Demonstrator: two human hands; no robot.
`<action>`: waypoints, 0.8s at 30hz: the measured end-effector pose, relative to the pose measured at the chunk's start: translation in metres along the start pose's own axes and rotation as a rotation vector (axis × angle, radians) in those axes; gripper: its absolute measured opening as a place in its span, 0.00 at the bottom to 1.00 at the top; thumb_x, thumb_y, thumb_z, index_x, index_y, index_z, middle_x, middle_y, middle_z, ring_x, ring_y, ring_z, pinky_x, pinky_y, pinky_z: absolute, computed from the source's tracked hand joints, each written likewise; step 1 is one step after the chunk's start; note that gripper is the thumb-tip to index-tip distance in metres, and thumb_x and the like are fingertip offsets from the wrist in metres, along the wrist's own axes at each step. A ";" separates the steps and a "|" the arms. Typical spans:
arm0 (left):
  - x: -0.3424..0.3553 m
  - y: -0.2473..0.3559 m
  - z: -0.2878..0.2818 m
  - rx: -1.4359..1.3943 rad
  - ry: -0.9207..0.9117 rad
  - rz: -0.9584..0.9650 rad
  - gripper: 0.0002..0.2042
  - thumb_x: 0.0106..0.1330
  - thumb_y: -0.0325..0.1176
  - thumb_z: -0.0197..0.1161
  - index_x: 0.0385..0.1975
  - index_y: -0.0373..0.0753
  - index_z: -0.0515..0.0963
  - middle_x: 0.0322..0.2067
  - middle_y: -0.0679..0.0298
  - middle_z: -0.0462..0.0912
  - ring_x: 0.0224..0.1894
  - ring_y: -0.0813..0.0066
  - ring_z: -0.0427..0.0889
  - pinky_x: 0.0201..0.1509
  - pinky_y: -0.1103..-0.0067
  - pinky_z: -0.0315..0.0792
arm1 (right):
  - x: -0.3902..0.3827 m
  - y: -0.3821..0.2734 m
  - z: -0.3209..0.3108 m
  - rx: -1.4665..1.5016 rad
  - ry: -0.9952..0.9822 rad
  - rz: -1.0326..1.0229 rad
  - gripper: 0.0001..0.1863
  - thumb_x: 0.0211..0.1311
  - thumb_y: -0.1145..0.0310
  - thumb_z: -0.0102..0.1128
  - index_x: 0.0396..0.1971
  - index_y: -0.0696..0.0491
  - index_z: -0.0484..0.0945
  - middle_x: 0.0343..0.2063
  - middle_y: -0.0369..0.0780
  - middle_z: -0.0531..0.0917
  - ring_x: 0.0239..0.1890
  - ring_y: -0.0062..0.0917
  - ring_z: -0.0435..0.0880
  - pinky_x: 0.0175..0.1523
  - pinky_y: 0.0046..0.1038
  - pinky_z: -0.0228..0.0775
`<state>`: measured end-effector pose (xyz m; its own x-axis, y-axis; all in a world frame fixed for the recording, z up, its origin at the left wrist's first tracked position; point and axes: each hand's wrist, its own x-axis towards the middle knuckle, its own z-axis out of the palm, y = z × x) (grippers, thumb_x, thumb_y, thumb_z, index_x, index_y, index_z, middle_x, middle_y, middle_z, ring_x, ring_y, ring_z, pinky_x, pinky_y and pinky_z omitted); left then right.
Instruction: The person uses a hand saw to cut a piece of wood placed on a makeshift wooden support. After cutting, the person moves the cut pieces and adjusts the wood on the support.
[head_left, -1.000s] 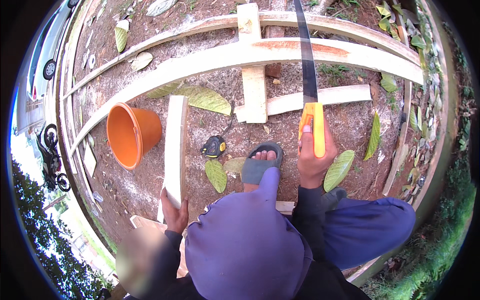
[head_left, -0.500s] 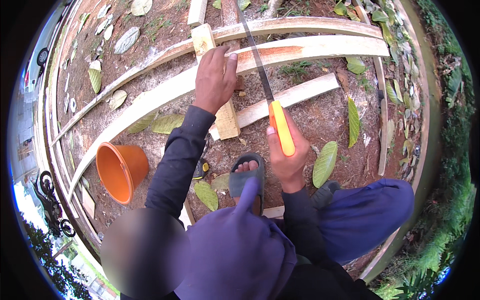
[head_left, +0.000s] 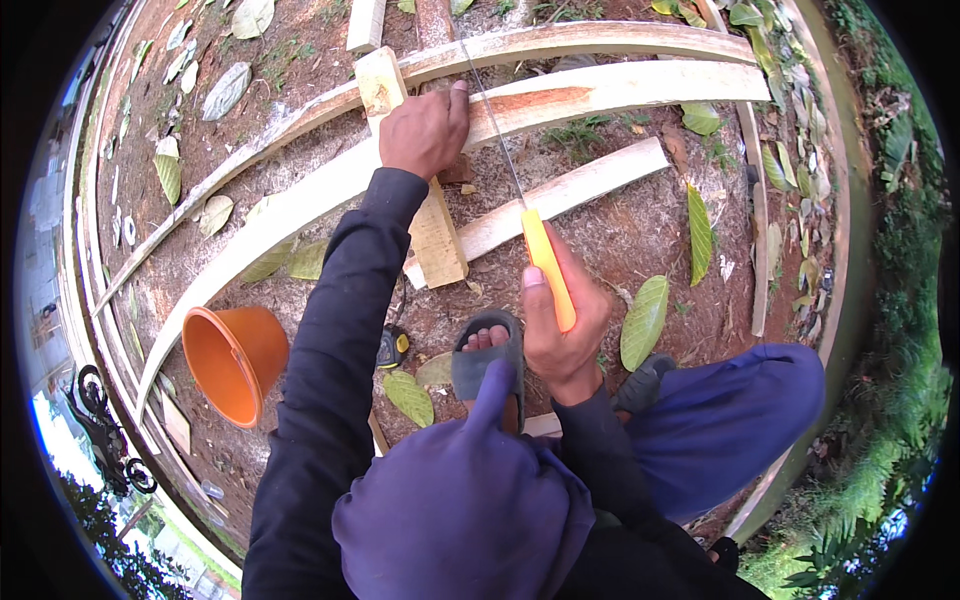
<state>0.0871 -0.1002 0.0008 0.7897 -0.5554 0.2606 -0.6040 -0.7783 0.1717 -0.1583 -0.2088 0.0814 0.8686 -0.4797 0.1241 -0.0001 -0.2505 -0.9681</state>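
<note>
My right hand (head_left: 570,318) is wrapped around the yellow handle (head_left: 548,270) of a handsaw. Its thin blade (head_left: 505,150) points away from me and crosses the near long wooden plank (head_left: 620,85). Just left of the blade, my left hand (head_left: 425,132) grips that plank with curled fingers, thumb toward the blade. A short wooden block (head_left: 436,240) runs beneath my left hand, its far end on the farther long plank (head_left: 590,42). How block and near plank meet is hidden by the hand. A reddish-brown mark shows on the plank right of the blade.
A shorter wood piece (head_left: 590,190) lies on the soil behind the saw handle. An orange bucket (head_left: 236,365) stands at left, and a black-and-yellow tape measure (head_left: 393,346) rests near my sandalled foot (head_left: 487,365). Large leaves (head_left: 645,322) are scattered around.
The saw has slid back toward me and slightly left, its blade now seen more edge-on. My left hand stays on the plank, its fingers more curled. The view has shifted slightly.
</note>
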 end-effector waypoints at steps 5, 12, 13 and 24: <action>0.000 0.002 0.003 -0.010 -0.049 -0.036 0.24 0.79 0.43 0.47 0.23 0.37 0.81 0.19 0.52 0.83 0.22 0.47 0.82 0.26 0.58 0.77 | 0.001 -0.014 -0.007 -0.014 -0.024 0.088 0.25 0.67 0.72 0.58 0.61 0.68 0.75 0.38 0.53 0.88 0.33 0.30 0.90 0.39 0.29 0.81; -0.002 0.003 0.001 0.005 -0.001 0.003 0.23 0.78 0.42 0.48 0.21 0.37 0.80 0.17 0.51 0.82 0.20 0.47 0.82 0.25 0.57 0.77 | -0.024 -0.015 -0.019 -0.059 -0.050 0.050 0.26 0.66 0.73 0.57 0.62 0.68 0.74 0.35 0.51 0.88 0.32 0.29 0.90 0.37 0.29 0.82; -0.002 0.003 0.002 0.002 -0.006 -0.011 0.23 0.78 0.42 0.48 0.22 0.38 0.80 0.17 0.51 0.82 0.20 0.47 0.82 0.25 0.57 0.77 | -0.021 -0.016 -0.017 -0.047 -0.046 0.053 0.26 0.66 0.74 0.56 0.62 0.68 0.74 0.34 0.50 0.88 0.32 0.29 0.90 0.36 0.29 0.82; -0.001 -0.002 0.002 0.137 -0.044 0.092 0.12 0.77 0.37 0.51 0.36 0.41 0.80 0.22 0.58 0.82 0.23 0.53 0.83 0.23 0.60 0.74 | -0.042 -0.048 -0.044 -0.082 -0.069 0.054 0.25 0.64 0.76 0.56 0.61 0.69 0.75 0.39 0.54 0.88 0.42 0.37 0.92 0.47 0.32 0.83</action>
<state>0.0877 -0.0990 -0.0015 0.7376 -0.6361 0.2267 -0.6559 -0.7546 0.0167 -0.2164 -0.2140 0.1322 0.8985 -0.4357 0.0537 -0.0861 -0.2948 -0.9517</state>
